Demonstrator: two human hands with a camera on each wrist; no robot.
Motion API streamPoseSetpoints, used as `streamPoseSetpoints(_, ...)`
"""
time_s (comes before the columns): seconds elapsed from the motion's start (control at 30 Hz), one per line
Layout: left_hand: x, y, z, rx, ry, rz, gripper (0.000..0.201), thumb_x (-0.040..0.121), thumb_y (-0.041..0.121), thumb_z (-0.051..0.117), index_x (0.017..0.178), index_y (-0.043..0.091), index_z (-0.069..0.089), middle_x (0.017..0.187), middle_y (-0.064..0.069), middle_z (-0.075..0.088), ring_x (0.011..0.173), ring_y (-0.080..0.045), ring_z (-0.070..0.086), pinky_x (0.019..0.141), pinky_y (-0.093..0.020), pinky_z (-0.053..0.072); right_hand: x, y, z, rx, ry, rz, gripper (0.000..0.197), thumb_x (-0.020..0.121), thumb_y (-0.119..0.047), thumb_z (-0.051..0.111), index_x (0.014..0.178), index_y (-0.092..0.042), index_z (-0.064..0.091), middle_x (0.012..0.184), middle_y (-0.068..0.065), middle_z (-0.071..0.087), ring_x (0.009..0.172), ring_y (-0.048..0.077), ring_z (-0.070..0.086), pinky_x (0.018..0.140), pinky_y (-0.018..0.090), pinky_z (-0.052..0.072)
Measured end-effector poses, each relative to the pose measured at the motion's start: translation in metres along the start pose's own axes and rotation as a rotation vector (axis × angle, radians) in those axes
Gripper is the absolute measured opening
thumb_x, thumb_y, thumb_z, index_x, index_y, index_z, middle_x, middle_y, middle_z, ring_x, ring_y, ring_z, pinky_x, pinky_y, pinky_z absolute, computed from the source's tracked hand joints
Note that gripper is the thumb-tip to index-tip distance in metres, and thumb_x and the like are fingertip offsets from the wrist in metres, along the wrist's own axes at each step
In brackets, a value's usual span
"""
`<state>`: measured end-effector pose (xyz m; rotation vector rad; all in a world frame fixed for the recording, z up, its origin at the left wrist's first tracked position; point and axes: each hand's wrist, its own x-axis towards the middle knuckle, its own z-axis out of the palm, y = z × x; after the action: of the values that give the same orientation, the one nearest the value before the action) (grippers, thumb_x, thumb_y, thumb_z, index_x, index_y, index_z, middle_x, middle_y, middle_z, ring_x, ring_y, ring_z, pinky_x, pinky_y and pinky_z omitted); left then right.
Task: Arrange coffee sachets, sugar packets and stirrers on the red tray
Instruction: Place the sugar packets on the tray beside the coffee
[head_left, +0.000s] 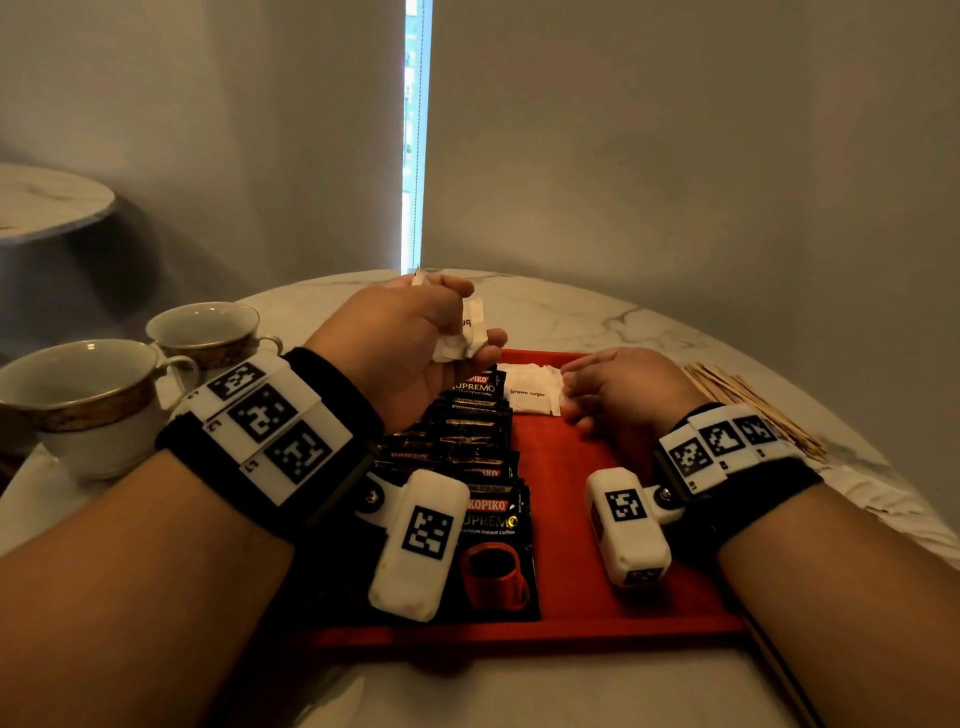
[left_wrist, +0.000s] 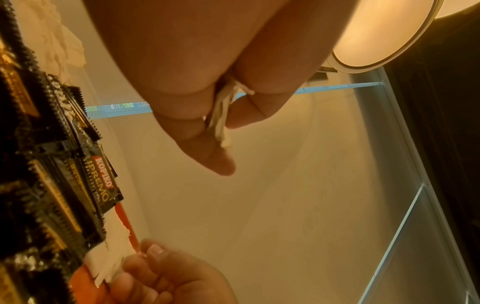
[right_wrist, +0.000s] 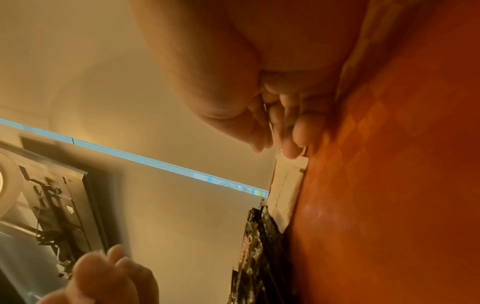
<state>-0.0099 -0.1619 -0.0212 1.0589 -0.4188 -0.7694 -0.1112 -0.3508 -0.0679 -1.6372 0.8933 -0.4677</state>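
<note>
Left hand (head_left: 415, 338) covers most of the sugar packets (head_left: 465, 332) it grips; count unclear. Wrist cameras and forearm hide part of the coffee sachets (head_left: 467, 431) row. Right hand (head_left: 618, 389) covers the brown sugar packet's (head_left: 530, 395) right edge; fingertip contact unclear. Stirrers (head_left: 737, 400) partly behind right wristband. Right wrist view blurred, tray (right_wrist: 389, 185) smeared.

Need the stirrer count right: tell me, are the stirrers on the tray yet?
No: the stirrers lie on the table right of the tray.
</note>
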Motion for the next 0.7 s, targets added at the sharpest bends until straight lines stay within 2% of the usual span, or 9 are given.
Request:
streamPoseSetpoints(0.1, 0.000, -0.002, -0.001, -0.013, -0.024, -0.013, 0.037, 0.093, -0.015, 0.035, 0.118, 0.008, 0.051, 0.120, -0.025, 0.051, 0.089, -0.037, 0.073, 0.059, -0.031, 0.061, -0.002, -0.005, -0.002, 0.016, 0.001, -0.035, 0.009, 0.092, 0.000, 0.062, 0.097, -0.004, 0.069, 0.092, 0.019, 0.069, 0.071, 0.026, 0.065, 0.052, 0.033, 0.049)
streamPoseSetpoints(0.2, 0.002, -0.002, -0.004, 0.039, -0.050, 0.001, 0.037, 0.092, -0.015, 0.042, 0.117, 0.010, 0.054, 0.117, -0.024, 0.059, 0.086, -0.038, 0.075, 0.058, -0.036, 0.061, -0.010, -0.016, -0.004, -0.019, -0.024, -0.128, 0.008, 0.093, -0.010, 0.066, 0.099, -0.007, 0.070, 0.094, 0.016, 0.071, 0.071, 0.023, 0.068, 0.053, 0.031, 0.050)
streamPoseSetpoints(0.3, 0.003, -0.002, -0.008, 0.117, -0.070, 0.029, 0.033, 0.092, -0.009, 0.052, 0.120, 0.007, 0.058, 0.113, -0.023, 0.068, 0.078, -0.033, 0.074, 0.055, -0.035, 0.059, -0.027, -0.032, -0.004, 0.090, -0.092, -0.235, 0.023, 0.094, -0.019, 0.065, 0.108, 0.000, 0.067, 0.087, 0.011, 0.067, 0.066, 0.019, 0.063, 0.053, 0.029, 0.044)
streamPoseSetpoints(0.37, 0.004, -0.002, -0.009, 0.155, -0.082, 0.031, 0.031, 0.093, -0.002, 0.058, 0.123, 0.005, 0.059, 0.111, -0.021, 0.071, 0.079, -0.030, 0.074, 0.055, -0.031, 0.058, -0.041, -0.041, -0.003, 0.134, -0.176, -0.286, 0.034, 0.090, -0.032, 0.068, 0.106, -0.002, 0.067, 0.084, 0.008, 0.065, 0.065, 0.017, 0.061, 0.054, 0.029, 0.042)
streamPoseSetpoints(0.43, 0.003, -0.002, -0.008, 0.179, -0.098, 0.036, 0.023, 0.094, 0.002, 0.060, 0.117, 0.005, 0.062, 0.101, -0.017, 0.071, 0.076, -0.025, 0.072, 0.052, -0.026, 0.055, -0.053, -0.048, -0.001, 0.131, -0.267, -0.317, 0.041, 0.082, -0.043, 0.072, 0.101, -0.007, 0.069, 0.084, 0.008, 0.066, 0.066, 0.018, 0.062, 0.054, 0.029, 0.043)
streamPoseSetpoints(0.5, 0.003, -0.002, -0.007, 0.151, -0.122, 0.053, 0.025, 0.094, 0.001, 0.061, 0.118, -0.002, 0.060, 0.091, -0.016, 0.066, 0.069, -0.020, 0.065, 0.049, -0.021, 0.051, -0.062, -0.050, 0.004, 0.119, -0.321, -0.337, 0.039, 0.077, -0.041, 0.073, 0.099, -0.008, 0.069, 0.084, 0.008, 0.066, 0.067, 0.018, 0.062, 0.053, 0.028, 0.043)
streamPoseSetpoints(0.6, 0.006, -0.005, -0.006, 0.139, -0.121, 0.086, 0.050, 0.089, 0.002, 0.069, 0.134, -0.010, 0.048, 0.090, -0.017, 0.061, 0.053, -0.012, 0.060, 0.049, -0.020, 0.049, -0.067, -0.049, 0.012, 0.096, -0.320, -0.372, 0.034, 0.076, -0.028, 0.080, 0.100, -0.005, 0.069, 0.082, 0.008, 0.067, 0.067, 0.019, 0.062, 0.052, 0.028, 0.041)
streamPoseSetpoints(0.67, 0.005, -0.005, -0.004, 0.148, -0.091, 0.091, 0.060, 0.083, 0.006, 0.075, 0.135, -0.009, 0.049, 0.103, -0.020, 0.062, 0.063, -0.014, 0.065, 0.052, -0.022, 0.051, -0.068, -0.047, 0.016, 0.079, -0.292, -0.386, 0.026, 0.082, -0.018, 0.074, 0.103, -0.003, 0.068, 0.079, 0.006, 0.070, 0.066, 0.017, 0.063, 0.051, 0.027, 0.042)
streamPoseSetpoints(0.7, 0.005, -0.004, -0.003, 0.137, -0.084, 0.092, 0.059, 0.084, 0.006, 0.075, 0.136, -0.007, 0.050, 0.108, -0.021, 0.062, 0.070, -0.016, 0.067, 0.052, -0.023, 0.052, -0.068, -0.046, 0.017, 0.080, -0.278, -0.384, 0.025, 0.086, -0.015, 0.072, 0.105, 0.000, 0.068, 0.077, 0.005, 0.070, 0.065, 0.016, 0.063, 0.051, 0.026, 0.042)
